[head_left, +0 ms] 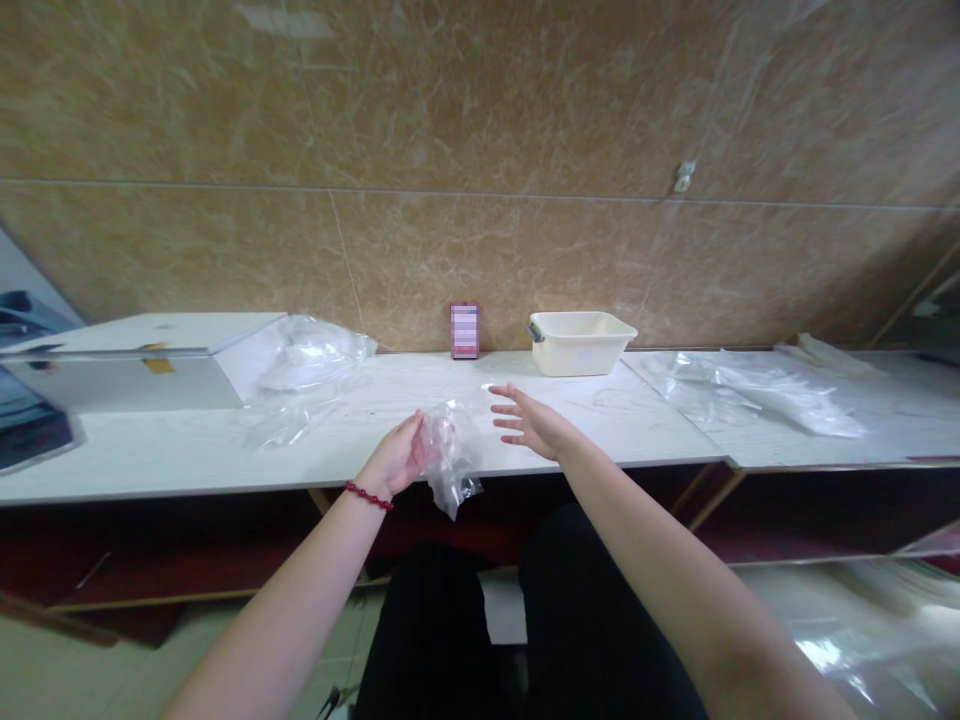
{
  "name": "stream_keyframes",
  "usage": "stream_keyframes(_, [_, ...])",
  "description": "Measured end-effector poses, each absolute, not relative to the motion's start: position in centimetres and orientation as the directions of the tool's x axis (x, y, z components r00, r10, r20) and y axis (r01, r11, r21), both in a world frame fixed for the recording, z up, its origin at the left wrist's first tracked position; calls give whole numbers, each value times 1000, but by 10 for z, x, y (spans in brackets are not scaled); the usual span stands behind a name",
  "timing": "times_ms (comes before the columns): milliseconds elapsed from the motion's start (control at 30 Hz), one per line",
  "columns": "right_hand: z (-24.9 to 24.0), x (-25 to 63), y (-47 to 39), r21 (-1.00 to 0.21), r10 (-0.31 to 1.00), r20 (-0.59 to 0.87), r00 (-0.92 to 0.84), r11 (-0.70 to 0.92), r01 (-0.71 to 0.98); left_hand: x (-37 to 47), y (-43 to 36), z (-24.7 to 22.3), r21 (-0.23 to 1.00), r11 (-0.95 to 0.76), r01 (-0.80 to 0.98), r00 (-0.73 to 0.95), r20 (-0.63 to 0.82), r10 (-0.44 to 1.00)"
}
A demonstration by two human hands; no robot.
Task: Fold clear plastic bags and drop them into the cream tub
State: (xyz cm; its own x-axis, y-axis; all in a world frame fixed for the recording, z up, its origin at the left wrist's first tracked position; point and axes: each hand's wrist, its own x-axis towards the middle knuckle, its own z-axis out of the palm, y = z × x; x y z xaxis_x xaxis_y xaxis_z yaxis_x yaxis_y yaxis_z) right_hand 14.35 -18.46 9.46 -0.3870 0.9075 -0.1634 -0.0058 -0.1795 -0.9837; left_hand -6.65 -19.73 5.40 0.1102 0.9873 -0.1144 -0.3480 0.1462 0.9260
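My left hand (397, 455), with a red bead bracelet on the wrist, is closed on a crumpled clear plastic bag (453, 455). The bag hangs partly over the front edge of the white table (375, 385). My right hand (529, 420) is a little to the right of the bag, apart from it, its fingers stretched out and spread with nothing in them. Behind the hands stands a cream plastic bin (581, 345) with a grey handle on its left end.
A phone (465, 331) leans upright against the marbled wall. At the left, a white box (157, 365) stands beside a pile of clear plastic bags (319, 355). More clear bags (772, 390) lie flat at the right. Open shelves (225, 550) run under the tabletop.
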Motion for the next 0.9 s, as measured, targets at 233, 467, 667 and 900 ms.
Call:
stream_keyframes(233, [58,131,-220,-804,652,-431,-624,-591,-61,-50,-219,43,729,37,-684,51,-2,999])
stream_keyframes(467, [62,132,-207,-968,947,-220,-235,-242,-70,-45,-234,16,753,17,-657,102,67,993])
stream_keyframes(667, [118,160,-183,-731,905,342,-252,425,533,-55,-226,17,991,-92,94,99,82,992])
stream_keyframes(900, [176,152,-210,-250,596,347,-724,803,541,-37,-227,100,775,-521,358,59,538,841])
